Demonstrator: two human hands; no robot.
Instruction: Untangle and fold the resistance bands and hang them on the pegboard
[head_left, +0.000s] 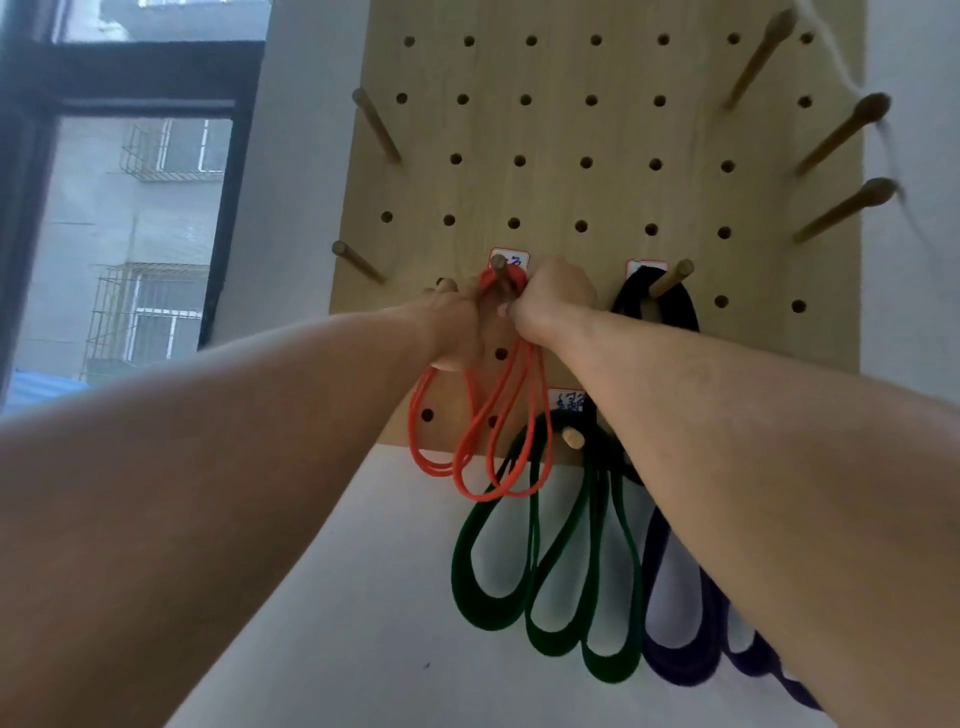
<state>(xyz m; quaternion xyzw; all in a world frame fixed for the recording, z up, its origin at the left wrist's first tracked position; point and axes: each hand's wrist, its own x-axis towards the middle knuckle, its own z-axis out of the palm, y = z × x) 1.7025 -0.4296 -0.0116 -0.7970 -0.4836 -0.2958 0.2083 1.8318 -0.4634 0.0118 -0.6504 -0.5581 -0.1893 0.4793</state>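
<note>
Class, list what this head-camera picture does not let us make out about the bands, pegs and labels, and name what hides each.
- Label behind the orange band: print covered by peg and band.
- Purple band: its top hidden behind the right forearm.
- Left hand and right hand: fingertips hidden by the hands' backs.
- Pegboard: top cut off by the frame edge.

arms: both bare, stretched fwd & up, converging at centre
left hand (453, 325): fingers curled, back toward cam; gripping
right hand (551, 304): fist-like, knuckles up; close beside left, nearly touching
</note>
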